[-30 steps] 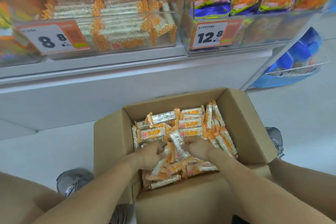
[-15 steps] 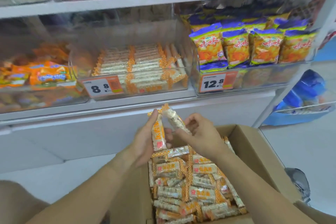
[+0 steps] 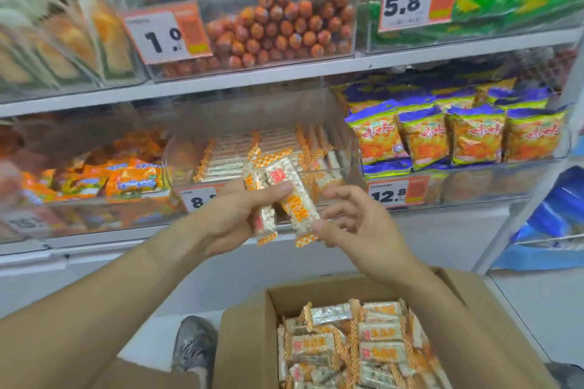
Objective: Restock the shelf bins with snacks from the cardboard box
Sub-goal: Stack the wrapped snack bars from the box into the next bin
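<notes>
Left hand point(image 3: 235, 218) gripped a small bunch of snack bars point(image 3: 278, 196), thumb across the front wrapper, bars standing roughly upright with orange crimped ends top and bottom. Right hand point(image 3: 354, 224) sat just beside them, fingers loosely curled; thumb tip touched the lower edge of the front bar, but whether it truly pinched it could not be told. Bunch was held in front of the clear middle bin point(image 3: 344, 142) on the lower shelf, at about the height of its front lip, not yet inside. That bin already held neat rows of the same bars, laid flat and parallel. Cardboard box point(image 3: 246, 344) stood open below on the floor, well filled with more bars in a loose jumble. Price tag point(image 3: 197, 197) partly hidden behind the left hand. Bags of chips point(image 3: 423, 136) filled the bin to the right. Judgement: step in hand was squaring the bunch before placing. To do it well, align the ends first, clear the front lip, then lay the bars flat matching the existing rows, not dropped loose, so the stack stays even and leaves room for more.
</notes>
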### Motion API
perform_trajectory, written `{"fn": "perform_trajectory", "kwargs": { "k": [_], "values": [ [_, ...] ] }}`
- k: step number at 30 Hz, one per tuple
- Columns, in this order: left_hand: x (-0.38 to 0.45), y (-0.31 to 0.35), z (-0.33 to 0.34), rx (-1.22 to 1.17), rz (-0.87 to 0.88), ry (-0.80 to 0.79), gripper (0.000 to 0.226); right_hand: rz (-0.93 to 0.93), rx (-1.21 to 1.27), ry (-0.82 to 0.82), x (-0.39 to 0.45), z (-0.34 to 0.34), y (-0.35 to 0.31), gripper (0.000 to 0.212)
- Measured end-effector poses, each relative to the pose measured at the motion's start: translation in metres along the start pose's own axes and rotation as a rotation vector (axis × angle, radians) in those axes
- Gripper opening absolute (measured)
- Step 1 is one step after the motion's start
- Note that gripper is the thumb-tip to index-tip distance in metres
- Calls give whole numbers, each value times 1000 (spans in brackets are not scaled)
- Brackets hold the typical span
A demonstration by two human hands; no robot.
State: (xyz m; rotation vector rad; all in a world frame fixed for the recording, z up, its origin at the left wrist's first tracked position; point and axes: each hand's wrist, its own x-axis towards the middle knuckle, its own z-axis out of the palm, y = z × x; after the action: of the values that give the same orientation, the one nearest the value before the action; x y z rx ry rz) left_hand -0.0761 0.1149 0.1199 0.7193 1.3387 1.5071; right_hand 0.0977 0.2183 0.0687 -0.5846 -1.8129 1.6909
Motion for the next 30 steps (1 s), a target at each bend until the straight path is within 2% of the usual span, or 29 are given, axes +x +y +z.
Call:
{"fn": "perform_trajectory", "kwargs": {
  "k": [4,6,8,10,11,15,18,20,22,24,26,30],
  "values": [
    [15,4,-11,-48,5,44,40,37,58,44,8,0,-6,29],
    [25,6,-16,-23,34,155,43,43,-4,48,11,1,-7,21],
    [34,5,-20,24,82,237,33,47,-56,48,14,2,-8,17],
    [41,2,-23,47,89,239,16,39,-90,65,15,6,-7,19],
    [44,1,-26,59,85,244,15,32,-84,82,15,10,-6,21],
    [58,3,-31,116,80,248,36,-5,-110,174,26,24,-9,21],
    [68,15,-27,301,178,304,57,-145,-342,310,49,22,-22,20],
    [74,23,-26,389,181,382,75,-281,-632,389,77,18,-32,15],
    [78,26,-26,475,110,425,67,-339,-898,403,112,17,-39,15],
    [81,23,-29,515,89,396,54,-281,-1080,377,149,21,-39,16],
    [76,20,-33,569,143,336,44,-137,-1194,359,180,29,-36,17],
    [62,4,-51,547,241,136,36,41,-1163,363,221,40,-19,44]
  ]
}}
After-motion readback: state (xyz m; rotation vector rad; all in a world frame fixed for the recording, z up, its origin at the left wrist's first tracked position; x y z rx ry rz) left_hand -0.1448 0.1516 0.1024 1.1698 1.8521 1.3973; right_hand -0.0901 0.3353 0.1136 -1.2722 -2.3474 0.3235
